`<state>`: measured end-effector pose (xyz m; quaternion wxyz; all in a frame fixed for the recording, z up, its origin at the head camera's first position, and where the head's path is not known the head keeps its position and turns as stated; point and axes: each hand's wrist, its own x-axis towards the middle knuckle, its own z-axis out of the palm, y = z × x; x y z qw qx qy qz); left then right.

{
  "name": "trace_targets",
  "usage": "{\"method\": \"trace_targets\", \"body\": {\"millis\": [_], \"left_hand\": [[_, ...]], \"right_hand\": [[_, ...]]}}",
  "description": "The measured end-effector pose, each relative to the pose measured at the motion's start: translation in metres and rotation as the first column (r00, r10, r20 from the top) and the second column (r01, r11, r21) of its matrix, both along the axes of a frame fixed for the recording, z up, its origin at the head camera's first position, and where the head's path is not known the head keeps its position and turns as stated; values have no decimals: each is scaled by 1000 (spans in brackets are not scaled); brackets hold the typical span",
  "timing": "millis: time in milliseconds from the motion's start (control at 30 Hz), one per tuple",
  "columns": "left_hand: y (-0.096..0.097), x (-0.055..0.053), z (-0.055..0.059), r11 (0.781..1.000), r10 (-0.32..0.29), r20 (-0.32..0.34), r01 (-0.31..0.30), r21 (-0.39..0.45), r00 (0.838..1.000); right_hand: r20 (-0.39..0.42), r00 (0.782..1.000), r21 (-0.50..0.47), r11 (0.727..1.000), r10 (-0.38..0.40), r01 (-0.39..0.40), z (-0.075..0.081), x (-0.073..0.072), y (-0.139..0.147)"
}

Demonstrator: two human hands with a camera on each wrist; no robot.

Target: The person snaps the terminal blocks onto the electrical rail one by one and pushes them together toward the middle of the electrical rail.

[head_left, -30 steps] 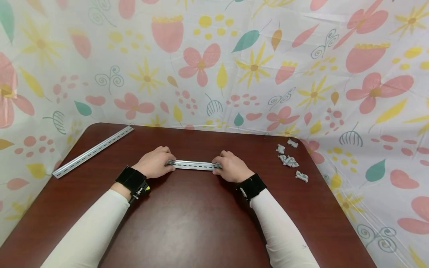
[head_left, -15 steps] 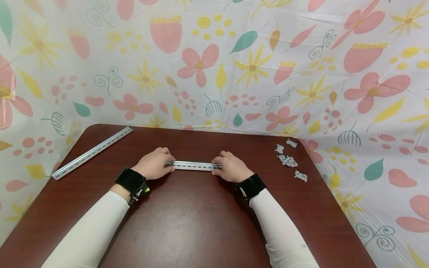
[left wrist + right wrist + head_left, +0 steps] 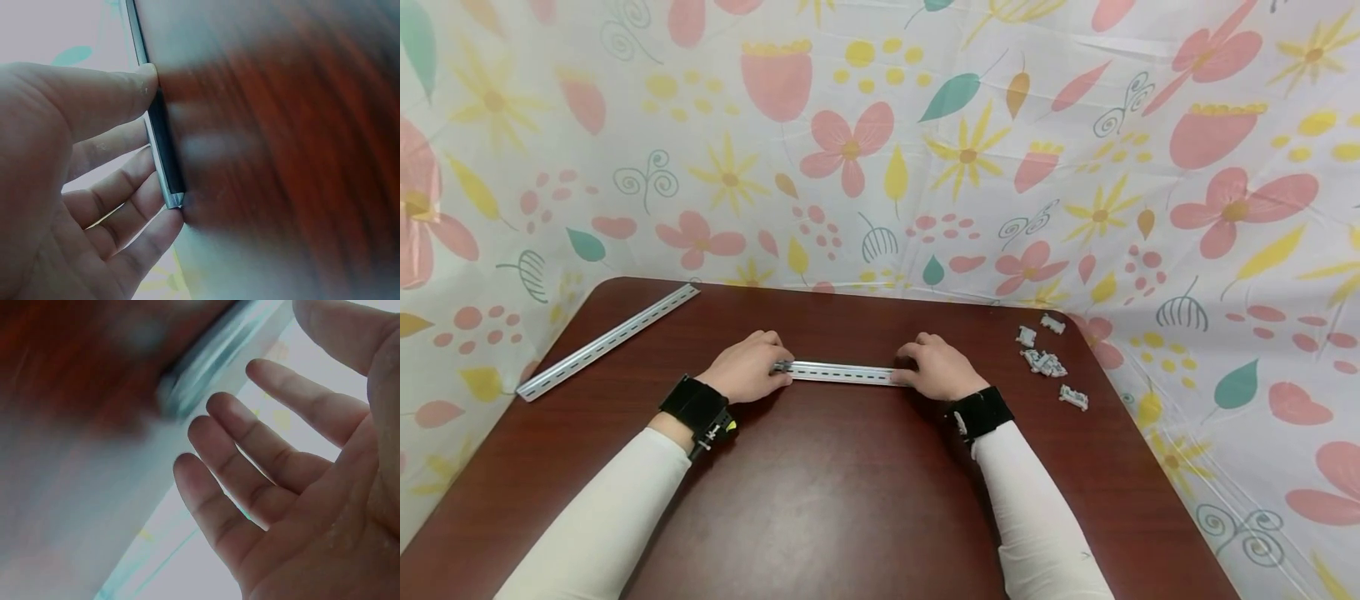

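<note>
A short slotted metal DIN rail (image 3: 842, 373) lies crosswise on the table in the head view. My left hand (image 3: 747, 367) grips its left end, thumb on the near side and fingers on the far side. In the left wrist view, the thumb (image 3: 112, 94) presses the edge of the rail (image 3: 164, 159). My right hand (image 3: 942, 368) is at the rail's right end. The right wrist view shows that hand (image 3: 294, 469) with fingers spread and loosely bent, apart from the blurred rail end (image 3: 206, 369). Its thumb tip is out of frame there.
A longer slotted DIN rail (image 3: 610, 342) lies slanted at the table's left edge. Several small grey plastic pieces (image 3: 1043, 362) lie at the right, one (image 3: 1073, 397) closer to me. A flowered cloth (image 3: 850, 167) hangs behind the dark red table (image 3: 820, 500).
My right hand has let go of the rail's right end and shifted slightly right, its fingers opening. More of the rail shows. The left hand keeps its grip in the same place.
</note>
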<state>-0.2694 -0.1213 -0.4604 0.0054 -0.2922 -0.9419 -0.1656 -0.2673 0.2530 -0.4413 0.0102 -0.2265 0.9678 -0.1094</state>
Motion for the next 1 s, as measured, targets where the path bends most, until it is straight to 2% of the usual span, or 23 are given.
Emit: {"method": "trace_targets", "body": {"millis": [167, 433, 533, 767, 900, 1000], "left_hand": [[-1, -1, -1, 1000, -7, -9, 7, -4, 1000], [-2, -2, -2, 1000, -11, -21, 11, -2, 1000], [-2, -4, -3, 1000, -11, -27, 11, -4, 1000], [-1, -3, -5, 1000, -8, -17, 8, -1, 1000], [-1, -3, -4, 1000, -11, -15, 10, -2, 1000], [-1, -3, -4, 1000, -8, -15, 8, -3, 1000]], "right_hand": [[-35, 988, 20, 989, -147, 148, 2, -7, 24], [-50, 940, -30, 942, -337, 335, 15, -10, 79], [-38, 910, -43, 911, -412, 410, 19, -6, 104], [13, 814, 14, 814, -581, 580, 22, 5, 148], [87, 766, 37, 770, -637, 637, 23, 12, 167], [131, 739, 38, 748, -661, 662, 25, 19, 178]]}}
